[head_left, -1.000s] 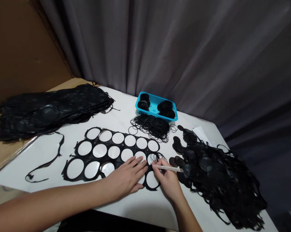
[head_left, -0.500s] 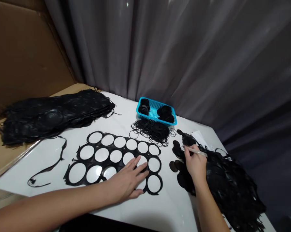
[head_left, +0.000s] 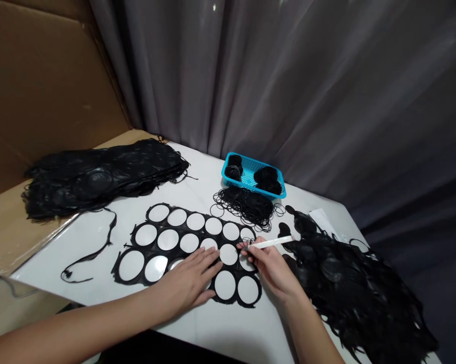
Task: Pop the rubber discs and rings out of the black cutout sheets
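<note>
A black rubbery sheet with rows of large round holes lies flat on the white table. My left hand rests on it palm down, fingers stretched out, covering several holes in its middle. Over the sheet's right edge, my right hand grips a white pen-shaped tool between thumb and fingers. The tool's working end is by my fingertips and too small to make out. A few thin dark loops show near those fingertips; whether they hang from the tool I cannot tell.
A blue plastic basket holds bundles of black rings, with a heap of thin black rings in front. Black discs and scraps pile up on the right. A thick stack of black sheets lies left, near a loose strip and cardboard.
My right hand has moved left with the tool, from the black discs to the sheet's right edge. My left hand has slid a little left across the sheet. The view has shifted slightly.
</note>
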`<act>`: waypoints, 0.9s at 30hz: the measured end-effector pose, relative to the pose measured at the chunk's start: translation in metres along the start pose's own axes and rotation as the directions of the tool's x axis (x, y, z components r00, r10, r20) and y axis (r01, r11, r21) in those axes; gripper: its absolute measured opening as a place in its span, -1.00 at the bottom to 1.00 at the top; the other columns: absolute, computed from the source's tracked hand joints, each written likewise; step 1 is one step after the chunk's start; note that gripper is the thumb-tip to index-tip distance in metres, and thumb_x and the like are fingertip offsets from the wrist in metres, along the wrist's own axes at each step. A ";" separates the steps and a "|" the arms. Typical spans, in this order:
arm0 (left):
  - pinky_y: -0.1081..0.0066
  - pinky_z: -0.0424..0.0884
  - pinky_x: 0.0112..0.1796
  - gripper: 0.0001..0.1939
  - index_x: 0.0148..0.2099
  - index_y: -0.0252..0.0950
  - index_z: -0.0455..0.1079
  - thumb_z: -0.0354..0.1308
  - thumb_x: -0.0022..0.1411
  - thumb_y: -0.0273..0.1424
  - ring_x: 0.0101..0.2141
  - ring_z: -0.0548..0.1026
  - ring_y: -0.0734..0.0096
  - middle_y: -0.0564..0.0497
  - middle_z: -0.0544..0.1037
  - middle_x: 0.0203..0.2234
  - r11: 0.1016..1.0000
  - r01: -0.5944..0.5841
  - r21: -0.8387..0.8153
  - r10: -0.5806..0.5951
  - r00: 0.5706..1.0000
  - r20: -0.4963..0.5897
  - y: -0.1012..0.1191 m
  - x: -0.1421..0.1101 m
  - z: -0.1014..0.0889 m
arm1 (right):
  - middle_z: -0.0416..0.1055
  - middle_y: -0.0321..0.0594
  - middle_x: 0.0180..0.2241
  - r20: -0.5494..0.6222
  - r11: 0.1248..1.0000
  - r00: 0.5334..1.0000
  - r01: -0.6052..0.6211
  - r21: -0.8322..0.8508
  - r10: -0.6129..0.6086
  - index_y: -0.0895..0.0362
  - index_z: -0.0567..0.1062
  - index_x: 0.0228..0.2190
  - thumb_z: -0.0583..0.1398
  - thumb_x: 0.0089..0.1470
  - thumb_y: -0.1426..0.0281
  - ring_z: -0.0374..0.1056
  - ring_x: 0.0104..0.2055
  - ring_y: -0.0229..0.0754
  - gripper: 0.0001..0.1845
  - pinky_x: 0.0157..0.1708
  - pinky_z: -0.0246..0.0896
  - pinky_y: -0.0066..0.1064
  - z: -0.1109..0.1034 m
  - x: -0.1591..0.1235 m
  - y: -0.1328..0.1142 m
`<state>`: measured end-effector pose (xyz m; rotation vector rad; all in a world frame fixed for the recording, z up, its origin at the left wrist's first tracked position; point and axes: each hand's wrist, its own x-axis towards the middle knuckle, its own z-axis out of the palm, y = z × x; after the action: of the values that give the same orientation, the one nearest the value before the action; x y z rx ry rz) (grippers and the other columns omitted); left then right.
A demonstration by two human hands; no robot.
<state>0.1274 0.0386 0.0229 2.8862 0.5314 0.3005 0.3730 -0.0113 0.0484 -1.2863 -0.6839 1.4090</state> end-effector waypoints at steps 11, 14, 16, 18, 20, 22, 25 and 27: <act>0.03 0.15 0.26 -0.42 0.28 -0.32 0.25 0.24 0.30 -0.25 0.31 0.18 -0.04 -0.28 0.25 0.30 0.999 -0.006 -0.039 0.006 1.000 -0.023 -0.001 -0.002 0.005 | 0.47 -0.24 -0.28 0.139 0.737 0.968 0.248 -0.629 -0.207 0.06 0.33 -0.42 0.14 0.25 0.25 0.39 -0.16 -0.10 -0.78 -0.11 0.20 -0.35 0.024 -0.017 0.025; 0.01 0.19 0.24 -0.41 0.28 -0.34 0.25 0.25 0.29 -0.24 0.30 0.19 -0.06 -0.31 0.26 0.29 1.000 -0.002 -0.027 0.003 1.000 0.001 0.000 -0.001 0.002 | 0.46 -0.26 -0.29 0.153 0.716 0.961 0.273 -0.642 -0.228 0.06 0.32 -0.42 0.13 0.26 0.28 0.39 -0.17 -0.12 -0.78 -0.11 0.19 -0.37 0.024 -0.016 0.028; 0.01 0.20 0.24 -0.39 0.28 -0.35 0.25 0.26 0.27 -0.25 0.30 0.19 -0.07 -0.32 0.26 0.29 1.000 -0.002 -0.022 0.002 1.000 0.013 0.001 -0.001 0.001 | 0.46 -0.26 -0.29 0.156 0.715 0.960 0.278 -0.641 -0.234 0.06 0.32 -0.42 0.13 0.26 0.29 0.39 -0.17 -0.13 -0.79 -0.12 0.19 -0.37 0.024 -0.016 0.029; 0.00 0.20 0.24 -0.38 0.29 -0.35 0.24 0.28 0.26 -0.27 0.30 0.19 -0.07 -0.33 0.26 0.29 1.000 -0.002 -0.019 0.002 1.000 0.015 0.001 -0.001 0.000 | 0.46 -0.26 -0.30 0.160 0.714 0.957 0.286 -0.639 -0.241 0.06 0.31 -0.43 0.13 0.27 0.29 0.39 -0.19 -0.14 -0.78 -0.14 0.20 -0.38 0.024 -0.015 0.029; 0.01 0.19 0.24 -0.38 0.29 -0.35 0.24 0.28 0.26 -0.27 0.30 0.19 -0.07 -0.33 0.26 0.29 1.000 -0.002 -0.019 0.002 1.000 0.010 0.001 -0.001 0.001 | 0.45 -0.26 -0.30 0.168 0.701 0.952 0.302 -0.646 -0.255 0.06 0.32 -0.42 0.13 0.27 0.30 0.38 -0.20 -0.14 -0.79 -0.15 0.21 -0.38 0.024 -0.015 0.029; 0.02 0.18 0.25 -0.38 0.28 -0.34 0.25 0.29 0.25 -0.27 0.30 0.19 -0.06 -0.32 0.26 0.29 1.000 -0.001 -0.027 0.001 1.000 -0.002 0.001 -0.002 0.004 | 0.44 -0.25 -0.30 0.187 0.665 0.940 0.335 -0.668 -0.286 0.06 0.32 -0.42 0.11 0.29 0.33 0.38 -0.20 -0.15 -0.79 -0.16 0.22 -0.37 0.023 -0.016 0.031; 0.02 0.18 0.26 -0.37 0.29 -0.33 0.24 0.28 0.23 -0.30 0.30 0.20 -0.05 -0.30 0.26 0.29 0.998 0.008 -0.061 -0.009 1.000 -0.019 0.000 -0.003 0.009 | 0.44 -0.21 -0.28 0.294 0.507 0.885 0.451 -0.734 -0.360 0.07 0.36 -0.36 0.06 0.30 0.42 0.36 -0.19 -0.12 -0.84 -0.14 0.23 -0.32 0.025 -0.021 0.041; 0.00 0.17 0.25 -0.36 0.29 -0.32 0.24 0.29 0.21 -0.32 0.31 0.18 -0.08 -0.29 0.23 0.31 0.996 0.020 -0.083 -0.022 0.999 -0.025 0.000 -0.004 0.012 | 0.47 -0.15 -0.22 0.389 0.327 0.823 0.533 -0.780 -0.414 0.07 0.40 -0.27 0.02 0.28 0.50 0.34 -0.16 -0.07 -0.82 -0.10 0.21 -0.24 0.025 -0.024 0.048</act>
<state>0.1264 0.0355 0.0111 2.7987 0.5400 0.3488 0.3311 -0.0406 0.0193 -1.5400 -1.8891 0.5622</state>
